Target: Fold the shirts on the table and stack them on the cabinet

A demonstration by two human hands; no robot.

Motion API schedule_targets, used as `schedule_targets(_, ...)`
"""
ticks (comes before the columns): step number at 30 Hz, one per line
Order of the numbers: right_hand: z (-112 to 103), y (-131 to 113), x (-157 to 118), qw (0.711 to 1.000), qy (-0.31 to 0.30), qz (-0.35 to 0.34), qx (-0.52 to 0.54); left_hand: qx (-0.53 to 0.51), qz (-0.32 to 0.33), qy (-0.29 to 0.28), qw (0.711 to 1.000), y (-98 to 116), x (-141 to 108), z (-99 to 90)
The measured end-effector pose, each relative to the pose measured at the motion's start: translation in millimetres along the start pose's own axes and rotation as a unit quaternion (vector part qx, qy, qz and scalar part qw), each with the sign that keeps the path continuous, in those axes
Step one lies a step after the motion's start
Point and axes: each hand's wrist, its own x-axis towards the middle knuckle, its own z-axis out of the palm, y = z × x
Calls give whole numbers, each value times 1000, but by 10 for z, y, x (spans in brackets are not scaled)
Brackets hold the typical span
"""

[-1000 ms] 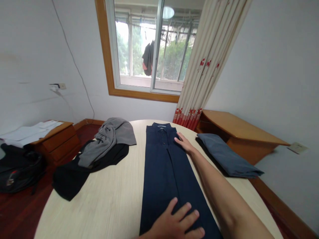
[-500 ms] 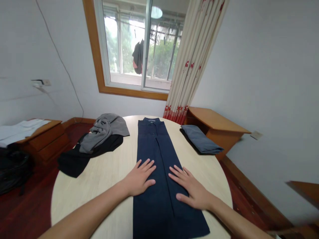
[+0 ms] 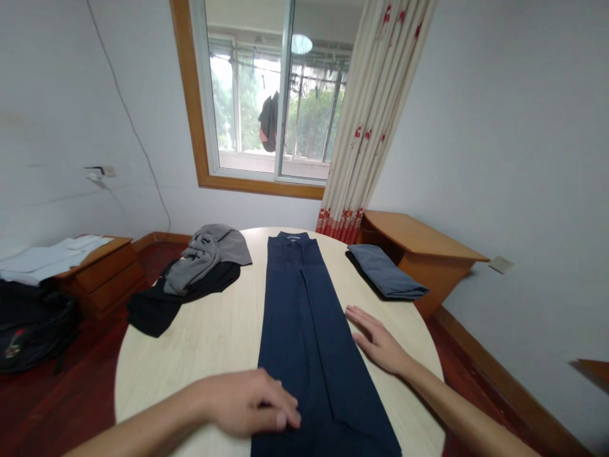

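Observation:
Dark navy trousers (image 3: 297, 330) lie lengthwise down the table, waistband at the far end and leg ends towards me. My left hand (image 3: 254, 401) is over their near left edge, palm down with bent fingers; the thumb and index finger lie close to each other. No cloth shows gathered between them, and the other fingertips are mostly hidden. Flat beside the right edge of the trousers, my right hand (image 3: 378, 341) has its fingers stretched out, their tips at the cloth's edge. It grips nothing.
The round pale table (image 3: 216, 339) also bears a loose pile of grey and black clothes (image 3: 202, 263) at left. Folded grey-blue clothing (image 3: 386, 271) lies on black cloth at right. A wooden desk (image 3: 419, 238) stands behind it; a black bag (image 3: 35, 330) is at far left.
My left hand has come towards me along the trousers and its fingers have bent. My right hand has shifted right, off the middle of the cloth to its edge. The view has tilted slightly.

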Motion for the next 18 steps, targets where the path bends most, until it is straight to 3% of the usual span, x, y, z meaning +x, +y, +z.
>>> schedule_targets(3,58,236,347,1000,20,-17,-9,60,-87,184,977,-392,60,-269)
schedule_targets(6,96,330,612,999,28,-29,7,146,-136,241,950,-825,136,-487)
schedule_targets(10,84,339,790,998,-7,-53,46,178,-130,228,949,-1101,221,-673)
schedule_targets(14,32,284,763,994,-55,-68,73,129,-116,141,975,-1059,210,-752)
schedule_targets(18,1,208,670,990,-101,-62,77,70,-116,55,989,-986,149,-700)
